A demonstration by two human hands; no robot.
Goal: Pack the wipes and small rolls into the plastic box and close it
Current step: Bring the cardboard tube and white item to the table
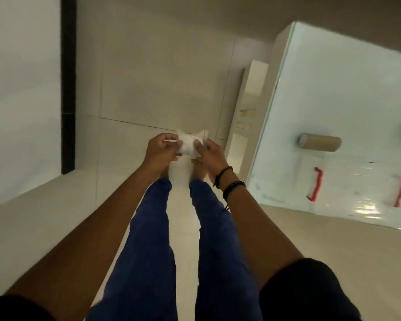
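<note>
Both hands out front over the floor (162, 84), low, past the knees, sharing one white soft pack (190, 144), probably the wipes, blurred so label unreadable. Left hand (161, 150) closed on the pack's left end, fingers curled over the top; right hand (210, 154) pinching the right end, thumb and fingertips on the edge, two dark bracelets (229, 181) on that wrist. Pack's long axis runs left-right between the hands, slightly tilted, not touching the floor as far as can be told. Landmark: the table (333, 100), glass-topped, pale. Pack is left of the table and lower than its top, well apart from it. On the table, a cardboard roll (320, 142) lying on its side, long axis left-right, near the table's left edge. Nearer than the roll, a clear box (357, 188) with red clips, hard to see through glare; cannot tell whether the lid is on. Key relation: box lies right of the pack and higher, so the right hand is the nearer one. Judgement: next move is likely a lift and rightward swing to the box; packing looks barely started, roll not yet in.
</note>
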